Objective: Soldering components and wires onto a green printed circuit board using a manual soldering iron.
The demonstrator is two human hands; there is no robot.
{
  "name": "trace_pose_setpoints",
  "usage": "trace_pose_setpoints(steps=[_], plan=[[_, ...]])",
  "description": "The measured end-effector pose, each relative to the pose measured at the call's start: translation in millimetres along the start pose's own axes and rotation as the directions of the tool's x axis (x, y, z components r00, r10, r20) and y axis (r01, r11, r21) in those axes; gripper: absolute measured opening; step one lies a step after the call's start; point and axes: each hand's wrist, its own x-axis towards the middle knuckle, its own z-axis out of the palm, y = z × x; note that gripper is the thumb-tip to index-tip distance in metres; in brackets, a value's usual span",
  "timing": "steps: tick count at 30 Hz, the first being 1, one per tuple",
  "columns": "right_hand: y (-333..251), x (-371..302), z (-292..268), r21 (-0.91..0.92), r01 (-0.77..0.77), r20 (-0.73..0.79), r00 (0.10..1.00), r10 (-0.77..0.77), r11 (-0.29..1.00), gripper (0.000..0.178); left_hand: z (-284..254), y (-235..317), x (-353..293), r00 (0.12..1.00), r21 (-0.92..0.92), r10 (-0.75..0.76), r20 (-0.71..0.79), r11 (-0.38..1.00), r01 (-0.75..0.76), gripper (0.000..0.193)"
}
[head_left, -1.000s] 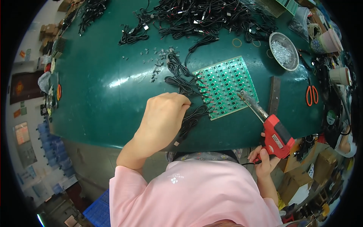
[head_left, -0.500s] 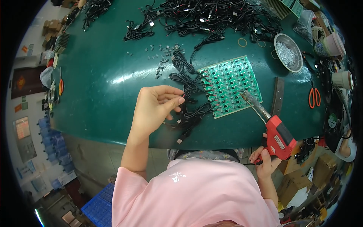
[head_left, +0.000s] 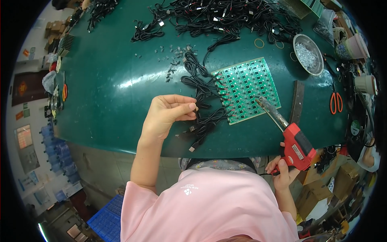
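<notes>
My left hand (head_left: 169,114) is closed in a pinch at the left edge of the coiled black cables (head_left: 197,82), with a dark cable strand at its fingertips. What exactly lies between the fingers is partly hidden. A green panel of small circuit boards (head_left: 246,89) lies just right of these cables, and red wire ends meet its left edge. My right hand (head_left: 282,171) is wrapped round the handle of a red and black soldering gun (head_left: 298,147) at the table's front edge. Its metal tip reaches over the panel's right part.
A large heap of black cables (head_left: 225,18) covers the back of the green table (head_left: 100,117). Small dark parts (head_left: 171,68) lie scattered left of the coils. At right are a metal bowl (head_left: 308,54) of small clear pieces, a dark bar (head_left: 296,103) and orange-handled scissors (head_left: 335,103).
My left hand's fingers have drawn closer together, and the hand has shifted slightly. The nearest cables have moved a little. My right hand and the soldering gun stay almost still.
</notes>
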Motion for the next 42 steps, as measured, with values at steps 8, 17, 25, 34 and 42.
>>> trace_pose_setpoints(steps=[8, 17, 25, 34, 42], plan=[[-2, 0, 5, -0.008, 0.001, -0.031, 1.0, -0.001, 1.0, 0.05, -6, 6, -6, 0.996, -0.107, -0.07, 0.052, 0.991, 0.075, 0.016], [0, -1, 3, 0.003, -0.014, -0.042, 0.999, 0.014, 1.0, 0.049, 5, 5, -15, 0.994, -0.087, 0.096, -0.058, 0.991, -0.101, 0.014], [0, -1, 3, 0.001, -0.016, -0.039, 0.999, 0.016, 1.0, 0.051, 8, 2, -17, 0.995, -0.113, 0.089, -0.055, 0.989, -0.095, 0.013], [1, -3, 4, 0.011, -0.022, -0.051, 0.998, 0.022, 1.0, 0.051, 16, 4, -22, 0.889, 0.293, 0.414, -0.196, 0.89, -0.35, 0.009], [3, -10, -8, 0.042, -0.042, -0.004, 0.999, 0.042, 0.998, 0.05, 25, 6, -20, 0.512, 0.865, 0.854, -0.094, 0.325, -0.383, 0.006]])
